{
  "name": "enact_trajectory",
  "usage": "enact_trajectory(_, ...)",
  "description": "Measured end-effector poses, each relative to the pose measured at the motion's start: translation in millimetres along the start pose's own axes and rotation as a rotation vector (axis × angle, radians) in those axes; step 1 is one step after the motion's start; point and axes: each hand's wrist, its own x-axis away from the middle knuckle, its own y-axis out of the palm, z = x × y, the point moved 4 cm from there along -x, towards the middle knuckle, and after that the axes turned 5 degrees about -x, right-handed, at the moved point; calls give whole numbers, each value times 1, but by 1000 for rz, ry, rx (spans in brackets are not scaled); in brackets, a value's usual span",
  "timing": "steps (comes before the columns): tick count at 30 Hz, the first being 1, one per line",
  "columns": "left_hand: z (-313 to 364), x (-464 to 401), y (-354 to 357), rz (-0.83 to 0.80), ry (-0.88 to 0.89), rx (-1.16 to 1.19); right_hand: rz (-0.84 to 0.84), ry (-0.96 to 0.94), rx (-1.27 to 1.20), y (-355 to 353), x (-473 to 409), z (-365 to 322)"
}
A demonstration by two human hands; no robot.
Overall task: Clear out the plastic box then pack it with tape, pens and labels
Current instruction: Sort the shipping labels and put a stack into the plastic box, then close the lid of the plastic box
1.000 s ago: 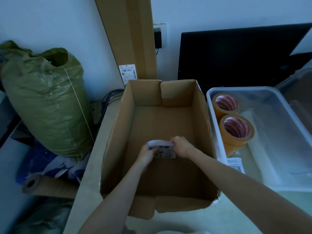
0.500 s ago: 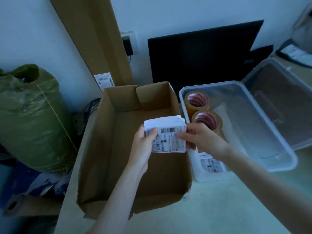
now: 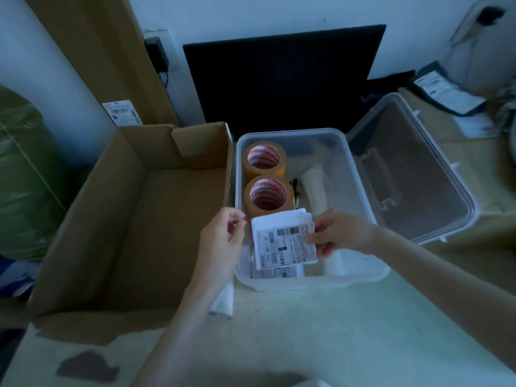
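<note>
Our left hand (image 3: 223, 241): raised, fingers loosely curled, holding nothing | our right hand (image 3: 339, 233): thumb and fingers pinching the right edge of a label stack (image 3: 283, 240) | both our forearms bare, reaching forward from the lower edge.

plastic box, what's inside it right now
Two tape rolls, a pen, a white roll and labels on the floor. The label stack in the right hand covers most of those.
</note>
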Motion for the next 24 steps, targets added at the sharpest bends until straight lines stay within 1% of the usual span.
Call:
enact_trajectory(2, -7, 0, 3, 75, 59, -119, -27, 79, 75, -4, -13, 10)
enact_trajectory(4, -15, -1, 10, 96, 90, -246, -32, 152, 120, -3, -29, 20)
enact_trajectory(6, -20, -2, 14, 99, 87, -304, -27, 233, 168, 4, -46, 28)
enact_trajectory(10, -21, -3, 16, 103, 95, -318, -26, 336, 298, 22, -69, 39)
enact_trajectory(14, -23, -2, 16, 120, 139, -300, -79, 391, 336, 32, -74, 53)
enact_trajectory(19, -27, -3, 18, 121, 156, -269, -105, 412, 325, 34, -74, 54)
enact_trajectory(22, -26, -3, 17, 124, 174, -282, -80, 416, 328, 29, -72, 51)
enact_trajectory(24, -25, -3, 17, 125, 185, -294, -32, 383, 346, 23, -68, 44)
